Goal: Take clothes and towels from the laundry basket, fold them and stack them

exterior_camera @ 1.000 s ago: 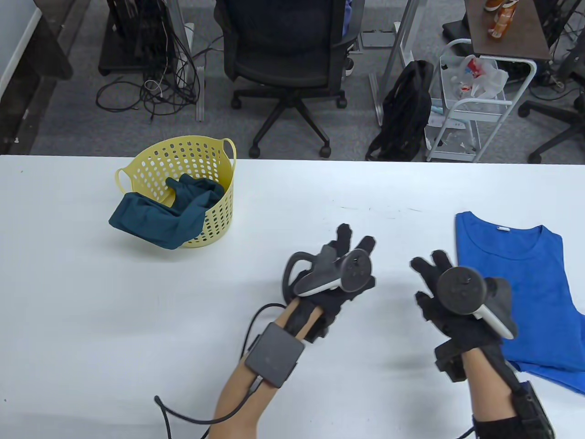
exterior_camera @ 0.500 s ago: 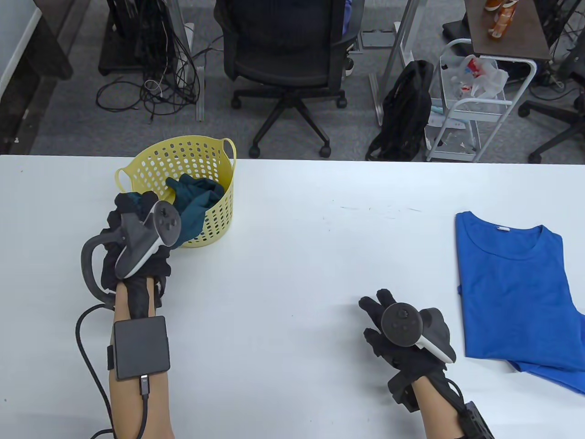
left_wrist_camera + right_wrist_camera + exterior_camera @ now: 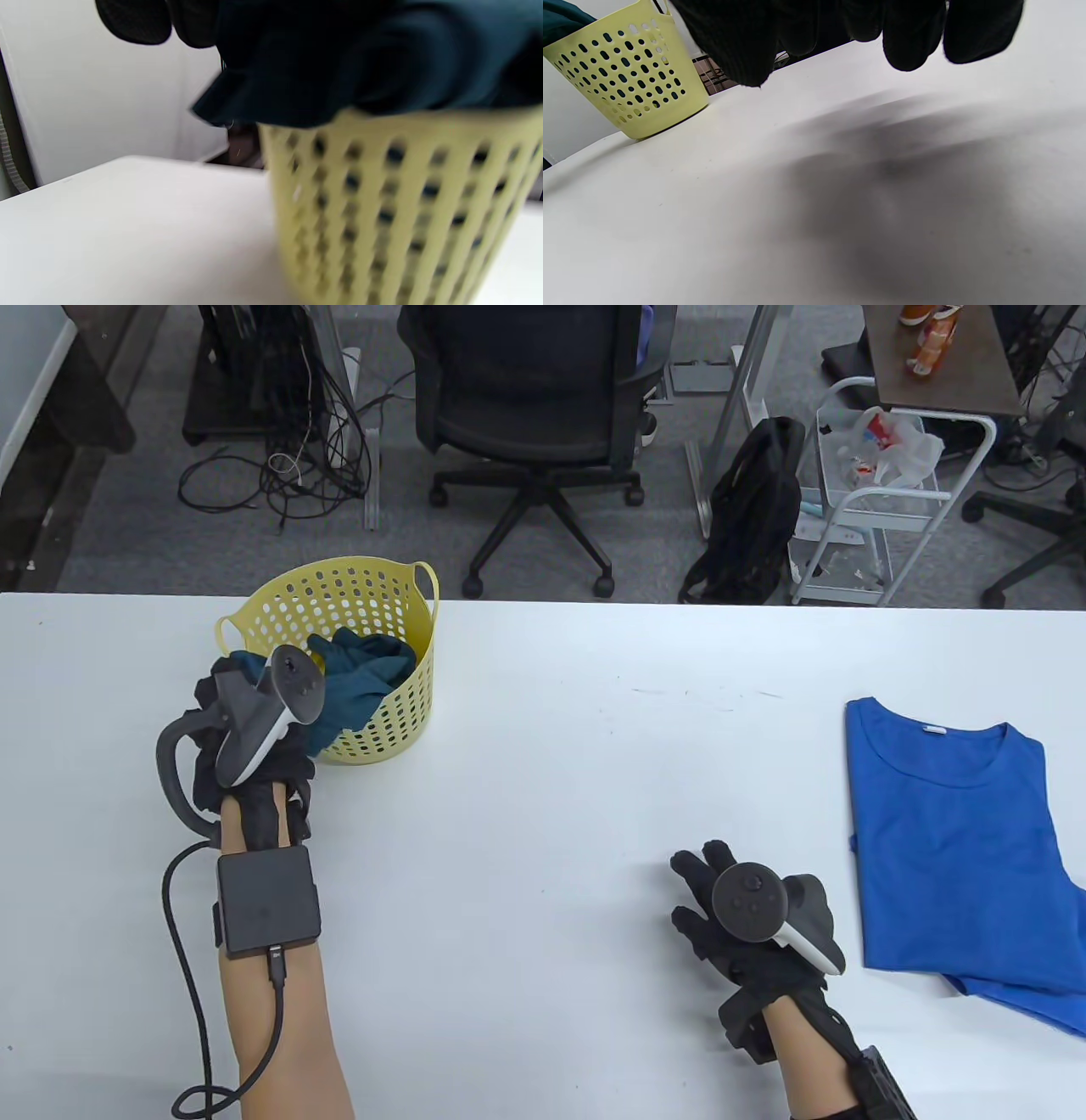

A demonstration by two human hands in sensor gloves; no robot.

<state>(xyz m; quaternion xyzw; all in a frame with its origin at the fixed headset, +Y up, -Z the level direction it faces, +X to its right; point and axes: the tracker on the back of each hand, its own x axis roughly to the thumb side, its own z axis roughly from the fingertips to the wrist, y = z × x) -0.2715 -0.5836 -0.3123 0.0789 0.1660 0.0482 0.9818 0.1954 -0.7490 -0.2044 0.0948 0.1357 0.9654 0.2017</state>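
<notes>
A yellow perforated laundry basket [image 3: 399, 712] stands at the table's back left with a dark teal garment [image 3: 365, 674] in it, part of it draped over the near rim. My left hand [image 3: 229, 683] is at the basket's near-left rim and grips the draped part. In the left wrist view the teal garment [image 3: 339, 63] bunches beside my fingers [image 3: 135, 21], above the basket wall [image 3: 403, 203]. My right hand [image 3: 704, 891] hovers empty over the table's front right with fingers loosely spread [image 3: 912, 38]. A folded blue T-shirt [image 3: 950, 848] lies flat at the right.
The white table [image 3: 543, 780] runs the full width of the view. Beyond its far edge stand an office chair [image 3: 534, 415], a black backpack [image 3: 755, 509] and a white wire cart [image 3: 882, 509]. The basket also shows in the right wrist view [image 3: 628, 72].
My left hand swung from the table's middle to the basket and took hold of the teal garment's draped part. My right hand drew back toward the front edge, then stayed still.
</notes>
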